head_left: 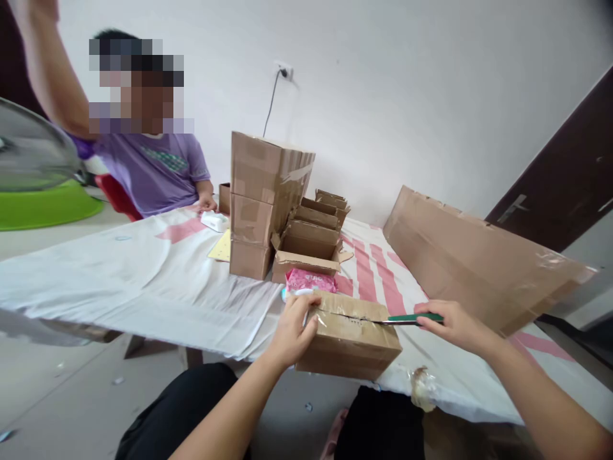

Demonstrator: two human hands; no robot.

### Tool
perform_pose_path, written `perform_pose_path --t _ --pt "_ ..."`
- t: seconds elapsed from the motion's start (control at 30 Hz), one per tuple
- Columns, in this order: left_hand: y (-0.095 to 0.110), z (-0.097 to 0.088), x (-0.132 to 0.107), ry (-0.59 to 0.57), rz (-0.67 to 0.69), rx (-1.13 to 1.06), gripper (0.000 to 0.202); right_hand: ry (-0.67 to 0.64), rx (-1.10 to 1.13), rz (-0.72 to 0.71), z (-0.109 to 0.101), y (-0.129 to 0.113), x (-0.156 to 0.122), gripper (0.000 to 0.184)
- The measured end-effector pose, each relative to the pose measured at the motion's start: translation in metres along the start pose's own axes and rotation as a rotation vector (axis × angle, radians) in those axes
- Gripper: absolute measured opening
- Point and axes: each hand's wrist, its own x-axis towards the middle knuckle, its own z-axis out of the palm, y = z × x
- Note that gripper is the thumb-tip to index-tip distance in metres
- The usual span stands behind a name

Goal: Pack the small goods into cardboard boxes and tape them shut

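A small taped cardboard box (352,338) sits at the near edge of the table. My left hand (294,326) grips its left end, fingers curled over the top corner. My right hand (450,324) is closed on a green-handled knife (412,318), whose blade lies along the tape seam on the box top. A slit shows along that seam. Just behind the box lies a pink packet (311,280).
A stack of sealed boxes (261,198) and several open boxes (309,246) stand mid-table on a white and pink cloth (143,275). A large flattened carton (474,255) lies at right. Another person in a purple shirt (158,169) sits at far left, near a fan (29,153).
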Motion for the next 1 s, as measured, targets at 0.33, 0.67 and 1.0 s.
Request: perform_pose_path --t 0.33,0.67,1.0 --pt "0.001 0.006 0.0 0.169 -0.064 -0.018 0.033 0.368 0.189 0.512 0.071 0.136 -0.07 0.051" --pt "0.001 0.003 0.0 0.089 0.014 -0.051 0.018 0.402 0.249 0.445 0.182 0.167 -0.1 0.033" --pt "0.002 0.003 0.0 0.059 0.05 -0.095 0.019 0.595 0.123 0.303 0.138 0.093 -0.055 0.031"
